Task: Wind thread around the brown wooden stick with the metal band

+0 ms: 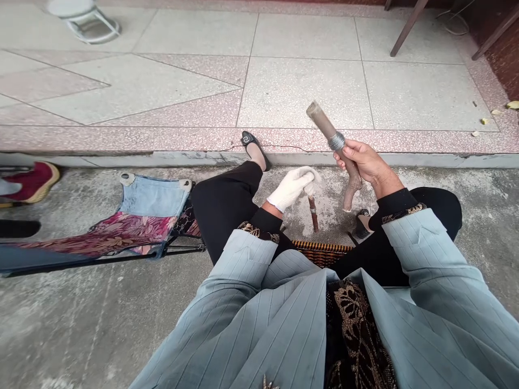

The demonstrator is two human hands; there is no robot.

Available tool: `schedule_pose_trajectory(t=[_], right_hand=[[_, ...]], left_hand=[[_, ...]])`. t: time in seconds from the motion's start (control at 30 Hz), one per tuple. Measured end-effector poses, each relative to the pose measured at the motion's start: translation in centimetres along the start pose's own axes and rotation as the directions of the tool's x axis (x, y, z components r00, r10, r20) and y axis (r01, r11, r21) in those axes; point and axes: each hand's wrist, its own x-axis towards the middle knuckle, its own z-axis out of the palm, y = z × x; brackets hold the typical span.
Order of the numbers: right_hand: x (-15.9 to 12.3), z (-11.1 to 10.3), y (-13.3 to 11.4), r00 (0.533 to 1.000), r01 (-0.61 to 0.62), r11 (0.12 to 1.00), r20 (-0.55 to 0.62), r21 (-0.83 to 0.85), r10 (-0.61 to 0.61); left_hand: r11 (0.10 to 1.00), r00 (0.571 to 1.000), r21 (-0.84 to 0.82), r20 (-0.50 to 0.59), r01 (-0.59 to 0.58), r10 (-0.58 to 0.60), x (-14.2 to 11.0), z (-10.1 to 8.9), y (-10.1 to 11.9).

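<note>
My bare right hand is closed around a crooked wooden stick, tilted with its cut end up and to the left. A band of silvery wire is wound around the stick just above my fingers. My left hand, in a white knitted glove, is closed, its fingertips slightly blurred. A reddish-brown rod with a pale band shows directly below the gloved fingers. I cannot tell whether the glove grips this rod or the rod lies on the ground beneath.
A woven basket-like edge shows between my legs. To the left stands a folding fabric chair, with another person's red shoe beyond it. A raised tiled step runs ahead, with a white stool at the far left.
</note>
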Motion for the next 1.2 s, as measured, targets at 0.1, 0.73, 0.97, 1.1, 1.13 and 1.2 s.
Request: schedule_pose_trajectory(t=[0.1, 0.73, 0.97, 1.1, 1.13, 1.2], right_hand=[[0.3, -0.8, 0.2, 0.996, -0.012, 0.997, -0.089, -0.08, 0.005], [-0.7, -1.4, -1.2, 0.945, -0.07, 0.988, 0.308, -0.14, 0.111], [0.7, -1.8, 0.9, 0.95, -0.288, 0.725, -0.281, -0.625, 0.135], [0.8, -0.9, 1.8, 0.91, -0.31, 0.078, -0.272, -0.948, 0.312], [0.7, -0.7, 2.0, 0.873, -0.247, 0.008, -0.219, -0.969, 0.436], [0.4, -0.5, 2.2, 0.696, -0.131, 0.09, -0.027, -0.987, 0.717]], left_hand=[[0.979, 0.991, 0.199, 0.112, 0.054, -0.077, -0.3, 0.8, 0.6], [0.995, 0.968, 0.036, 0.23, 0.097, -0.103, -0.3, 0.0, -0.9], [0.926, 0.928, 0.368, 0.368, -0.082, -0.063, -0.2, 0.5, -1.1], [0.848, 0.908, 0.498, 0.415, -0.18, -0.052, -0.3, 0.2, -0.4], [0.838, 0.912, 0.515, 0.406, -0.178, -0.056, -0.4, 0.1, -0.3], [0.838, 0.931, 0.522, 0.361, -0.158, -0.049, -0.5, 0.0, -0.2]])
